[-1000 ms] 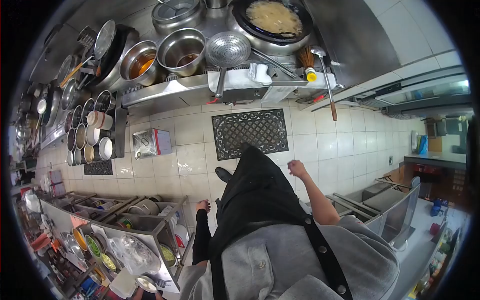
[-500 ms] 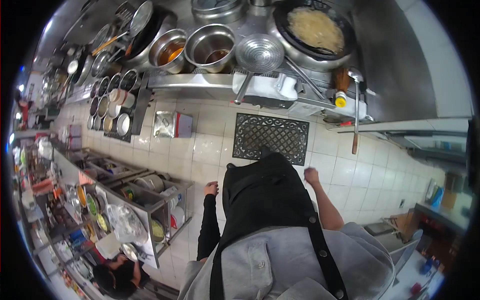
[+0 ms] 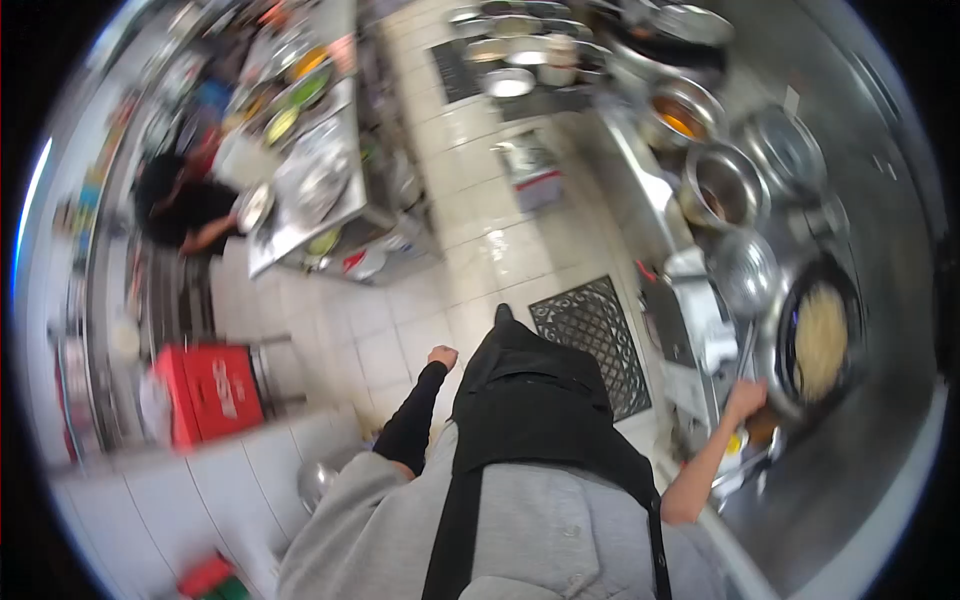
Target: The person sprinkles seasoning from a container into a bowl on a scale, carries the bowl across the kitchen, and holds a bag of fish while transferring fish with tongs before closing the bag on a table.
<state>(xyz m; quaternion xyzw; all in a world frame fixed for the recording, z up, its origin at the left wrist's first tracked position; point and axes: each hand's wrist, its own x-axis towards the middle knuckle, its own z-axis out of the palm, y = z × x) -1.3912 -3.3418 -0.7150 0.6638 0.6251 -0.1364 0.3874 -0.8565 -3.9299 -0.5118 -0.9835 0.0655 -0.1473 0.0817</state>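
The right hand reaches out over the front edge of the stove, at the near end of a long metal rod; its fingers look bent, but blur makes it impossible to tell whether they grip the rod or how far they close. The rod slants from beside the perforated strainer down to the hand. Just past the hand sits a black wok with pale yellow, frothy contents. On the hand's nearer side lies a brown brush with a yellow band. A white cloth rests along the stove edge, and beyond the strainer stand two steel pots (the farther one holds something orange).

The left hand hangs well apart from the stove over the tiled floor, fingers curled, nothing visible in it; how tightly it closes cannot be told. A black patterned mat lies between the person's apron and the stove. Farther off, a box stands on the floor, and across the aisle a person in black is beside a crowded counter, one hand at a bowl.
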